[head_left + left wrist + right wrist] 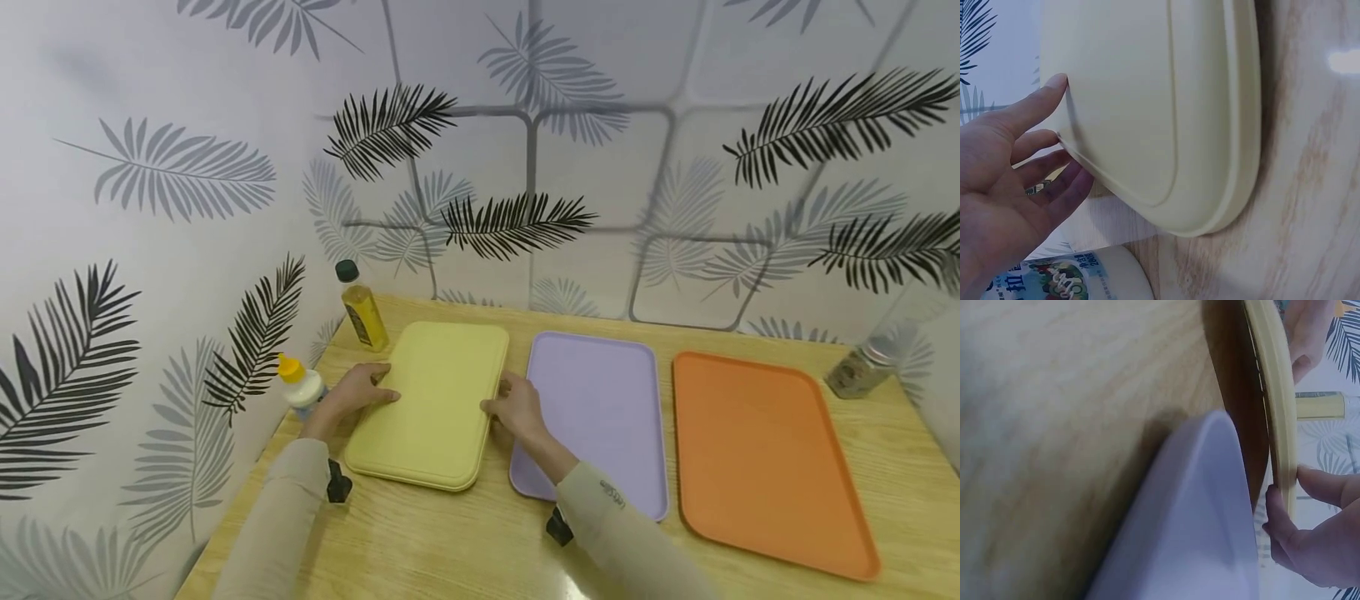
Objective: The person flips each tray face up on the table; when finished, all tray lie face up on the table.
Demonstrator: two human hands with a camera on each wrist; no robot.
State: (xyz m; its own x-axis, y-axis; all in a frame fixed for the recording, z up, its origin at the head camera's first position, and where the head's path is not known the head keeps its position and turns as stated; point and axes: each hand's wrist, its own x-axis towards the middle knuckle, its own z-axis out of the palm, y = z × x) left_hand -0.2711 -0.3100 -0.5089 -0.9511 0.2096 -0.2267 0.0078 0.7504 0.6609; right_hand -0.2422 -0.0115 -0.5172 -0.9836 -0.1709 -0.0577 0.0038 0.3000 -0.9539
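Observation:
A yellow tray [431, 400] lies at the left of the table, its flat base apparently facing up. My left hand [358, 392] holds its left edge, the thumb on top and the fingers [1072, 187] at the rim. On the opposite edge, my right hand [521, 410] pinches the rim between the thumb and the fingers [1282, 519] beneath. Part of the purple tray [596, 417] lies under my right wrist and sleeve in the head view.
Farther right lies an orange tray [765, 458], with a clear jar [861, 371] beyond its back right corner. A green-capped bottle of yellow liquid [363, 317] stands behind my left hand. Beside the left wrist is a white bottle with a yellow cap [302, 387]. Patterned walls [480, 275] border the table.

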